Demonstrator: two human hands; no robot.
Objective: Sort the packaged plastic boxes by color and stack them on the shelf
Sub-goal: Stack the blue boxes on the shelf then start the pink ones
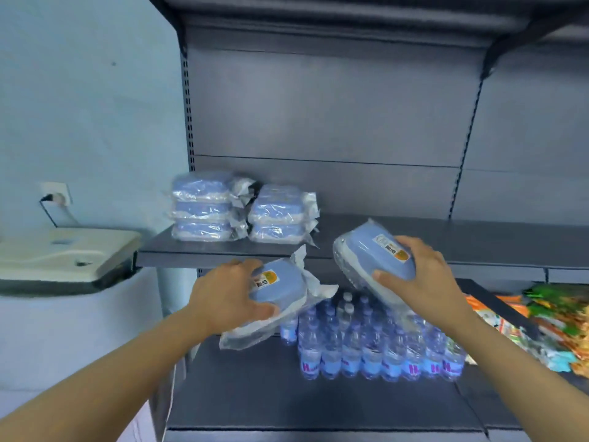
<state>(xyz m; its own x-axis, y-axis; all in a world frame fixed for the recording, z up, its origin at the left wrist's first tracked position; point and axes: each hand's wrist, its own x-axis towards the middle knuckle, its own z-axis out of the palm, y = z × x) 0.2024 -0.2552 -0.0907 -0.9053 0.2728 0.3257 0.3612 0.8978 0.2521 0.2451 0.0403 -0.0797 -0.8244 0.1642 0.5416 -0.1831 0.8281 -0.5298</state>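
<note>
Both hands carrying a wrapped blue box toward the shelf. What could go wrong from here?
1. The right hand holds its blue box steeply tilted; slick wrap may slip from the grip.
2. The left stack is three high; adding one could topple it.
3. Loose wrap on the left hand's box may snag the shelf edge.

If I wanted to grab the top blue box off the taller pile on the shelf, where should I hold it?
Probably hold the top box of the left stack by its two long sides, coming from the front. It lies flat with nothing above, and the loose wrap bunched at its right end looks likely to slip.

Two bare forearms, left hand [228, 295], right hand [420, 275]; no sleeves, no rings
</note>
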